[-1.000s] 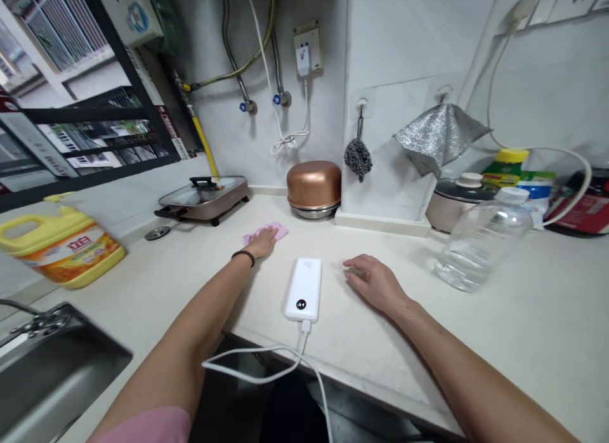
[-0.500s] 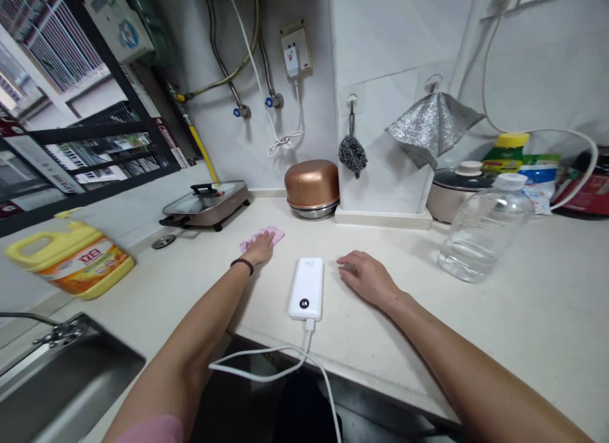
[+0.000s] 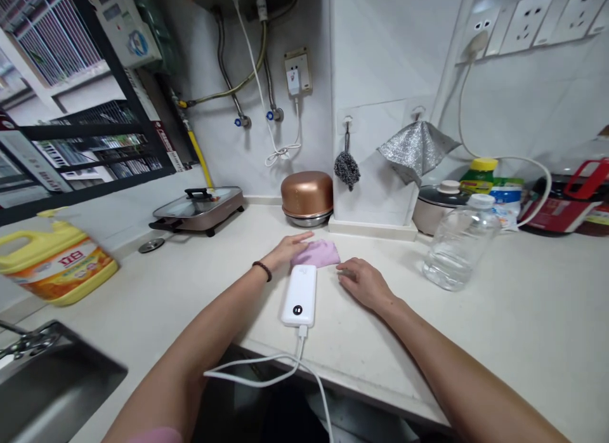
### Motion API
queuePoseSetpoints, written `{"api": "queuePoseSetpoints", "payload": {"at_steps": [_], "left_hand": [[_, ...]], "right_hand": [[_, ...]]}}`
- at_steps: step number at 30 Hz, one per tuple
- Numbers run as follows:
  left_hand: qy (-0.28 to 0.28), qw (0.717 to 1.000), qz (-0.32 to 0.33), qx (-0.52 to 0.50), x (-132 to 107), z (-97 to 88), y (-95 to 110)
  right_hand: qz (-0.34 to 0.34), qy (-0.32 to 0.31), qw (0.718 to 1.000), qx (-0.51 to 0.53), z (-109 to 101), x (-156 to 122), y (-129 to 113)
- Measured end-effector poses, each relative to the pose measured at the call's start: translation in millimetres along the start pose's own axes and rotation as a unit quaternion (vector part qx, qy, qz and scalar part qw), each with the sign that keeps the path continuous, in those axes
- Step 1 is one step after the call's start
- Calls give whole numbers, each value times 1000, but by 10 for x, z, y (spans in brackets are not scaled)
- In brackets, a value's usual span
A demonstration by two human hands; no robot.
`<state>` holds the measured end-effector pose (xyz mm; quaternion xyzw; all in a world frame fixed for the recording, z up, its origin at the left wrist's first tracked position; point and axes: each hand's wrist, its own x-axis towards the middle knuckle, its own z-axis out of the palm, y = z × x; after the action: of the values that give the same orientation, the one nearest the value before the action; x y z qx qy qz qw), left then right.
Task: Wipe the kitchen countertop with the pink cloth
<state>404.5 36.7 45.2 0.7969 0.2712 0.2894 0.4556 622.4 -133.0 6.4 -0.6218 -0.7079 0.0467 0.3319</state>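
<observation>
A pink cloth (image 3: 320, 253) lies on the counter just beyond a white power bank (image 3: 301, 296). At the cloth's left edge is my left hand (image 3: 284, 251), with fingers stretched out and touching it; its lower fingers are partly hidden. My right hand (image 3: 365, 281) rests on the counter, loosely curved and holding nothing, its fingertips close to the cloth's right corner. A white cable (image 3: 301, 343) is plugged into the power bank's near end and loops over the counter's front edge.
A clear bottle (image 3: 457, 246) stands to the right. Behind are a copper-coloured pot (image 3: 307, 194), an electric griddle (image 3: 202, 209) and a lidded cooker (image 3: 435, 209). A yellow detergent jug (image 3: 59, 259) and a sink (image 3: 71, 373) are at the left.
My left hand and the pink cloth have moved right, to behind the power bank. The cloth, partly under the hand before, now lies mostly to its right. My right hand stays in place.
</observation>
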Motion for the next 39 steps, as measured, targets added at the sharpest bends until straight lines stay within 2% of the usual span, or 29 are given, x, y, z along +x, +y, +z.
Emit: {"api": "queuePoseSetpoints", "payload": {"at_steps": [3, 5, 7, 9, 11, 12, 14, 17, 20, 23, 25, 28, 32, 36, 39], "left_hand": [[161, 987, -25, -15, -442, -322, 104], [215, 973, -82, 26, -889, -560, 159], [222, 964, -119, 83, -1383, -738, 211], [213, 956, -148, 135, -1817, -822, 264], [203, 951, -166, 162, -2092, -794, 320], [196, 951, -168, 171, -2150, -735, 351], [175, 952, -158, 197, -2109, -532, 420], [108, 945, -134, 278, -1758, -83, 553], [49, 914, -123, 382, -1329, 364, 699], [33, 883, -137, 447, -1057, 627, 779], [22, 877, -152, 456, -989, 676, 781], [-13, 882, -158, 445, -993, 637, 756], [-55, 888, -115, 441, -1039, 566, 746], [-53, 891, -97, 440, -1068, 530, 732], [-41, 890, -131, 435, -1071, 550, 720]], "right_hand": [[-9, 14, 1000, -5, -16, 10, 20], [-46, 9, 999, -12, 0, 18, 3], [-79, -20, 996, -23, 37, 22, -22], [-83, -63, 994, -39, 81, 18, -36], [-64, -94, 992, -54, 119, 11, -32], [-53, -100, 992, -60, 132, 9, -25], [-36, -98, 992, -69, 143, 8, -7], [-22, -79, 994, -79, 119, 8, 14], [-11, -62, 994, -87, 59, -10, 29], [-5, -56, 995, -84, 4, -32, 52], [-4, -52, 996, -78, -6, -34, 72], [-7, -47, 997, -64, 25, -19, 93], [-26, -46, 997, -49, 79, -7, 93], [-23, -41, 998, -45, 74, -17, 86], [-18, -34, 998, -40, 76, -13, 77]]}}
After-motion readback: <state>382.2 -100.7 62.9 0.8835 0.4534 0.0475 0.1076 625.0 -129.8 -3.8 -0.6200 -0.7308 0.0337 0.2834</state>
